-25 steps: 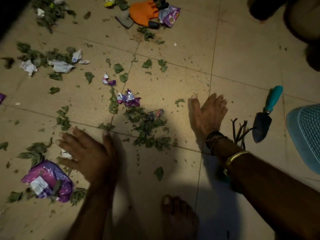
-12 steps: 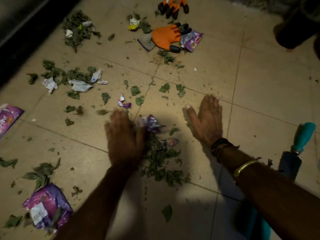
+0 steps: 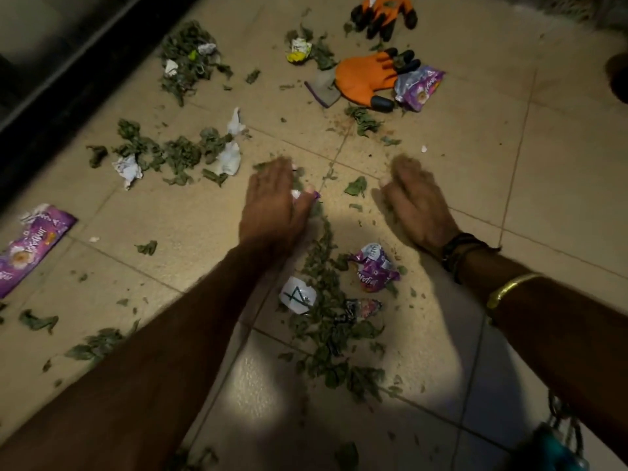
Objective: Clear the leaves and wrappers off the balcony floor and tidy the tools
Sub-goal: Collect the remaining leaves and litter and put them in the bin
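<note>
Though blurred, left hand [image 3: 272, 207] and right hand [image 3: 417, 207] flat, gripping nothing; teal tool [image 3: 557, 452] cropped.

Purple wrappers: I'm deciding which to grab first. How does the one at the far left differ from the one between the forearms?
The far-left wrapper lies spread out nearly flat; the wrapper between the forearms is crumpled into a wad. The far-left wrapper sits on bare tile, while the crumpled one rests at the edge of the leaf pile. Both are purple with white lettering.

green leaves [image 3: 331, 321], purple wrappers [image 3: 375, 268], white paper scraps [image 3: 228, 158], orange gloves black-tipped [image 3: 368, 78], beige tiled floor [image 3: 560, 171], gold bangle [image 3: 509, 288]
</note>
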### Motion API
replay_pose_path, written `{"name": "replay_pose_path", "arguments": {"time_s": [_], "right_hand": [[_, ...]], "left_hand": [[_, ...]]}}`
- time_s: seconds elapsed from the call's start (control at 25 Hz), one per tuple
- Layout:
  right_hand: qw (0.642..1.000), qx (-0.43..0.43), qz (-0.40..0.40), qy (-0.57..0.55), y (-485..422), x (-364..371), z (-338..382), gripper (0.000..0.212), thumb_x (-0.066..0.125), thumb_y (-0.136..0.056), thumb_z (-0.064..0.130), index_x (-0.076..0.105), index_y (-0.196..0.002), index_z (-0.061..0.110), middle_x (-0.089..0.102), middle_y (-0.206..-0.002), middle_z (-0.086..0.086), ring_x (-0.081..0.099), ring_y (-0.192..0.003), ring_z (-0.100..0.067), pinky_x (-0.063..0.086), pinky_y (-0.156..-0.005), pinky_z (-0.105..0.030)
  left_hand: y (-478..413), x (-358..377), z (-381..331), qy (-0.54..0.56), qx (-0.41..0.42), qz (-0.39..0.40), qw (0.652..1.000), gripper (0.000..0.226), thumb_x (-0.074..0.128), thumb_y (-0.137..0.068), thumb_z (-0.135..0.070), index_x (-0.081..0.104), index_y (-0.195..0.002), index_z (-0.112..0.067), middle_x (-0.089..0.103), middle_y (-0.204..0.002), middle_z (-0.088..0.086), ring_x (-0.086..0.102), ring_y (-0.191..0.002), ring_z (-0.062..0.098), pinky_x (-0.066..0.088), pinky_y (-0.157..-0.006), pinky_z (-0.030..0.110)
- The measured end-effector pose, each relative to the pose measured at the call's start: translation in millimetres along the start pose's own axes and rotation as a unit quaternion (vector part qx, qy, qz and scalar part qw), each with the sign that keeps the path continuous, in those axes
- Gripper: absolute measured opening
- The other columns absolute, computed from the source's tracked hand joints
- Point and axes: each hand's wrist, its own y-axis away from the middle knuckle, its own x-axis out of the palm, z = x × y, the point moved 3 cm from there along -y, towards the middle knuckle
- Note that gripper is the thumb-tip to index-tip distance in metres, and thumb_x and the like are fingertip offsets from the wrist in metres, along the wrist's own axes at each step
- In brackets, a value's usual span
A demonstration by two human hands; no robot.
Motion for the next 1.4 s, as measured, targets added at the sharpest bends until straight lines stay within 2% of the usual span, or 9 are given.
{"name": "replay_pose_path", "arguments": {"time_s": [0.28,0.4,0.52,0.64,0.8,0.88,1.0,1.16,1.4], "right_hand": [[0.971,-0.196,0.11,-0.083,91.9,43.6,56.1,0.047,0.039,-0.106,0.025,0.049,-0.147,0.007,0.034,-0.156,0.001,0.026,-0.149,-0.007,0.01,-0.126,-0.022],[0.965,-0.08,0.069,-0.239,130.7,21.1,45.8,0.043,0.039,-0.107,0.027,0.06,-0.139,0.008,0.057,-0.146,-0.003,0.052,-0.136,-0.009,0.038,-0.117,-0.03],[0.979,0.091,-0.094,-0.156,153.9,11.1,25.7,0.051,0.035,-0.105,0.035,0.052,-0.146,0.01,0.044,-0.157,-0.006,0.037,-0.148,-0.016,0.026,-0.124,-0.042],[0.994,0.056,0.024,-0.095,187.8,59.0,64.3,0.058,0.029,-0.104,0.04,0.036,-0.156,0.013,0.023,-0.167,-0.007,0.013,-0.156,-0.019,0.003,-0.128,-0.046],[0.924,0.106,-0.091,-0.356,220.2,47.0,102.0,0.055,0.038,-0.102,0.036,0.046,-0.151,0.011,0.044,-0.157,-0.002,0.04,-0.145,-0.009,0.032,-0.121,-0.026],[0.899,0.157,-0.163,-0.375,249.5,31.8,84.4,0.055,0.038,-0.102,0.033,0.047,-0.149,0.007,0.047,-0.155,-0.003,0.043,-0.14,-0.007,0.036,-0.115,-0.017],[0.919,0.179,-0.186,-0.3,296.7,37.3,62.7,0.059,0.035,-0.099,0.036,0.047,-0.15,0.007,0.046,-0.156,-0.004,0.041,-0.145,-0.013,0.03,-0.123,-0.032],[0.951,0.189,-0.161,-0.182,317.8,65.2,54.0,0.064,0.031,-0.101,0.041,0.031,-0.158,0.011,0.028,-0.166,-0.005,0.021,-0.154,-0.016,0.011,-0.128,-0.04],[0.983,0.136,-0.115,-0.048,251.7,103.8,104.8,0.09,0.024,-0.097,0.065,0.017,-0.16,0.002,0.014,-0.169,-0.014,0.008,-0.158,-0.023,0.002,-0.128,-0.043]], "left_hand": [[87.9,-6.1,-11.5,0.111,0.222,0.109,0.962,0.057,0.035,-0.103,-0.037,0.042,-0.15,-0.006,0.043,-0.156,0.012,0.035,-0.147,0.024,0.025,-0.122,0.047],[127.1,-24.5,3.1,0.156,0.205,0.068,0.964,0.048,0.039,-0.103,-0.036,0.057,-0.141,-0.013,0.056,-0.145,0.007,0.046,-0.141,0.023,0.033,-0.116,0.051],[127.2,-30.0,9.6,0.111,0.082,0.025,0.99,0.053,0.031,-0.103,-0.041,0.054,-0.143,-0.014,0.047,-0.153,0.01,0.032,-0.149,0.028,0.02,-0.12,0.057],[159.1,-10.5,-17.7,0.078,0.15,0.121,0.978,0.065,0.024,-0.101,-0.049,0.043,-0.151,-0.012,0.035,-0.16,0.01,0.022,-0.152,0.028,0.015,-0.123,0.053],[226.8,-29.9,-21.7,0.165,0.105,0.0,0.981,0.067,0.042,-0.102,-0.042,0.031,-0.155,-0.002,0.025,-0.163,0.016,0.019,-0.154,0.029,0.021,-0.122,0.052],[272.0,-26.5,-39.8,0.078,0.159,-0.001,0.984,0.082,0.052,-0.097,-0.05,0.025,-0.156,-0.001,0.016,-0.165,0.019,0.009,-0.155,0.032,0.017,-0.123,0.053],[306.3,6.6,-79.5,-0.108,0.314,0.08,0.94,0.094,0.043,-0.093,-0.068,0.021,-0.158,-0.004,0.009,-0.167,0.018,0.0,-0.155,0.033,0.008,-0.123,0.057],[258.9,7.2,-70.5,-0.211,0.162,0.039,0.963,0.08,0.043,-0.096,-0.058,0.024,-0.158,-0.01,0.016,-0.166,0.016,0.007,-0.155,0.034,0.004,-0.122,0.059],[302.6,-49.1,-15.0,-0.066,0.003,-0.066,0.996,0.072,0.036,-0.102,-0.052,0.022,-0.158,-0.009,0.016,-0.167,0.012,0.006,-0.156,0.03,0.01,-0.124,0.055]]}}
